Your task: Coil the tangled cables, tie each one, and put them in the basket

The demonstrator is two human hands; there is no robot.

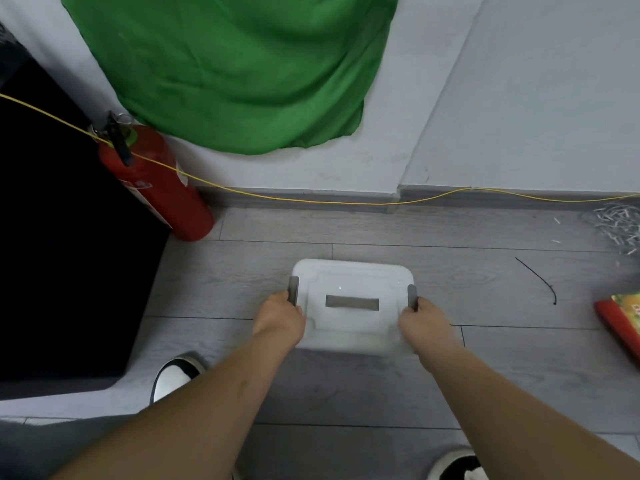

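Observation:
A white plastic box [351, 282] with a lid sits on the grey floor in front of me. Its lid has a grey handle [352, 302] in the middle and a grey side latch at each end. My left hand [280, 315] grips the left latch [293, 289]. My right hand [424, 318] grips the right latch [412, 296]. A thin black cable tie [540, 278] lies loose on the floor to the right. No cables show inside the box, since the lid hides its contents.
A red fire extinguisher [159, 188] leans at the wall on the left beside a black panel [62, 254]. A yellow cord [311, 199] runs along the skirting. Green cloth [239, 71] hangs on the wall. A red packet [620, 320] and white scraps [618, 226] lie at the right.

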